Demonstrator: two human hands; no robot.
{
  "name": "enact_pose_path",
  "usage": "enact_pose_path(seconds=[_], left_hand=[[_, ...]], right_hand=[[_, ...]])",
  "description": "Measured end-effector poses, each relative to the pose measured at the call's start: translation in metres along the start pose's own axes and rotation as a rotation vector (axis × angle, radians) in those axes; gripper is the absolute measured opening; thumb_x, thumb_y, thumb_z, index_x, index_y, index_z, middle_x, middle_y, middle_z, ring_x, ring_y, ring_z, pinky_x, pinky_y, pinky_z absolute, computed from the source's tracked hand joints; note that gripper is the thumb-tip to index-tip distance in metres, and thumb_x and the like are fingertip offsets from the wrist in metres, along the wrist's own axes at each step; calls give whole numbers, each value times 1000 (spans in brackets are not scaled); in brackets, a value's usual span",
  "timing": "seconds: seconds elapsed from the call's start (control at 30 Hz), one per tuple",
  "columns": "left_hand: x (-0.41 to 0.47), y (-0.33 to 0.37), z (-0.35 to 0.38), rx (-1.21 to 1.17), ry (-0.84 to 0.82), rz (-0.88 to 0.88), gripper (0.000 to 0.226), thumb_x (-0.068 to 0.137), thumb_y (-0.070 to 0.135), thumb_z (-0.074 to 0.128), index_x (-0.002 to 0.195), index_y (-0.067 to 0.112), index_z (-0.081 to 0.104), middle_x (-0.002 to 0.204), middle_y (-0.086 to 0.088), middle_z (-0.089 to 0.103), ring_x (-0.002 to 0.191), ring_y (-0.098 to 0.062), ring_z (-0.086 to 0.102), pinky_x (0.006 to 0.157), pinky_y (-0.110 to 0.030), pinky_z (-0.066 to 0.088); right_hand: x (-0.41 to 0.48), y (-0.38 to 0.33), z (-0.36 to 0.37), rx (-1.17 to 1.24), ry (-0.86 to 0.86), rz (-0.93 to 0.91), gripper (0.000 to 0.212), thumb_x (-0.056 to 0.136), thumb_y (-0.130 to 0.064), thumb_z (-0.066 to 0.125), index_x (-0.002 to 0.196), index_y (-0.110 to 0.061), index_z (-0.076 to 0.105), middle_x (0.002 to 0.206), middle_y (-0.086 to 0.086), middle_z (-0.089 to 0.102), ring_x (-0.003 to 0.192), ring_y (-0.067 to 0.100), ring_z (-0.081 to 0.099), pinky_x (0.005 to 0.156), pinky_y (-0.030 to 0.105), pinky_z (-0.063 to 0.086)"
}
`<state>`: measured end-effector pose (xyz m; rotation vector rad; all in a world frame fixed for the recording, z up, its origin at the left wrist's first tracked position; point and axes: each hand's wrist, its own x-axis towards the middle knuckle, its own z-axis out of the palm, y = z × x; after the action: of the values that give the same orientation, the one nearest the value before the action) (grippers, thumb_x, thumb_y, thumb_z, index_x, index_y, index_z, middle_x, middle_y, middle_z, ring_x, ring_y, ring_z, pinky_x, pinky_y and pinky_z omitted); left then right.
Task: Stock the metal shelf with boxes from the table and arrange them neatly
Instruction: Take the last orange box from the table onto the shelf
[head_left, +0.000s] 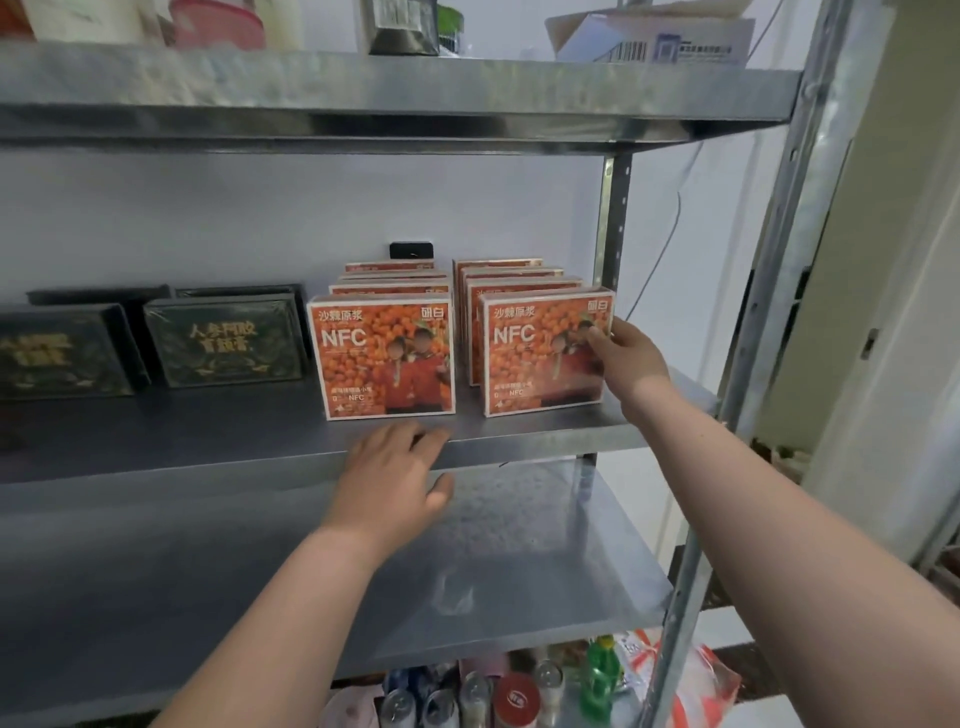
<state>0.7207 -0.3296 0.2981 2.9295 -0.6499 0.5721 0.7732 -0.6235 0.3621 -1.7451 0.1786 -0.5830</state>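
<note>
left front orange box (387, 358): showing "沙棘原浆" top left, big white "NFC" below it, small "NFC" again near the bottom edge; the top-right logo is not resolving
right front orange box (543, 356): carrying the same "沙棘原浆" / "NFC" / small "NFC" print, sitting at the right front corner of the metal shelf (208, 447)
dark green box (226, 340): gold characters starting "人参阿胶"; second row not resolving
far-left dark box (60, 353): gold print blurring out
white carton (649, 39): wearing a barcode label, text too small
red lid (517, 699): white mark, unreadable
</note>
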Motion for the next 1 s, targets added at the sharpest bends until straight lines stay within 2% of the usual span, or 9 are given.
enact_pose_path(seconds=[0.17, 0.4, 0.47, 0.53, 0.63, 0.73, 0.83, 0.93, 1.0], left_hand=[[-1, 7, 3, 10, 51, -46, 54, 84, 51, 48, 132, 28, 55, 123, 1, 58, 114, -27, 54, 96, -42, 42], [-2, 9, 2, 6, 41, -49, 54, 84, 49, 50, 134, 27, 54, 125, 0, 56, 115, -28, 52, 100, -43, 42], [-3, 8, 1, 9, 44, -38, 54, 85, 48, 52, 136, 27, 52, 125, 0, 56, 116, -27, 52, 101, -43, 41], [-5, 6, 1, 7, 43, -30, 55, 86, 46, 54, 137, 26, 52, 127, -1, 56, 117, -27, 51, 102, -43, 40], [-6, 8, 0, 9, 25, -22, 58, 91, 45, 53, 144, 27, 45, 139, -2, 50, 131, -27, 44, 113, -43, 29], [-12, 9, 3, 8, -18, -53, 64, 96, 50, 43, 155, 32, 22, 160, 0, 27, 149, -26, 16, 123, -44, 7], [-25, 8, 3, 3, -43, -67, 67, 98, 52, 37, 157, 34, 9, 166, 0, 9, 152, -24, -3, 123, -43, -1], [-46, 4, 0, -5, -39, -99, 67, 98, 54, 33, 156, 36, 5, 166, 2, 5, 152, -23, -6, 123, -40, -3], [-65, 0, -1, 6, -9, -127, 65, 97, 55, 32, 156, 37, 11, 165, 2, 14, 152, -24, 4, 121, -40, 4]], right_hand=[[3, 8, 3, -72, -1, -52, 27, 95, -43, 54, 116, -33, 68, 107, -8, 73, 99, 15, 68, 91, 36, 54], [-2, 12, 7, -102, -32, -88, 31, 101, -45, 46, 123, -31, 62, 111, -6, 69, 103, 18, 65, 82, 30, 46], [-3, 14, 8, -116, -39, -62, 45, 98, -55, 45, 132, -28, 57, 123, -3, 66, 111, 21, 63, 89, 32, 46], [-6, 15, 7, -132, -11, -24, 69, 90, -65, 48, 146, -25, 44, 142, 3, 56, 123, 24, 58, 102, 39, 46], [-17, 21, 4, -213, 6, -12, 79, 85, -53, 56, 154, -27, 28, 152, 6, 42, 135, 26, 48, 110, 47, 42], [-49, 24, 0, -310, -13, -148, 73, 88, -38, 61, 153, -26, 30, 149, 7, 44, 136, 21, 42, 112, 45, 40], [-91, 31, 4, -398, -88, -280, 70, 90, -29, 61, 154, -30, 30, 152, 3, 38, 135, 22, 43, 111, 44, 41], [-131, 43, 20, -506, -230, -412, 66, 93, -31, 59, 153, -30, 31, 154, -1, 36, 139, 19, 38, 114, 42, 38], [-152, 51, 34, -572, -314, -513, 62, 94, -29, 59, 151, -23, 37, 151, 0, 41, 140, 14, 32, 117, 36, 31]])
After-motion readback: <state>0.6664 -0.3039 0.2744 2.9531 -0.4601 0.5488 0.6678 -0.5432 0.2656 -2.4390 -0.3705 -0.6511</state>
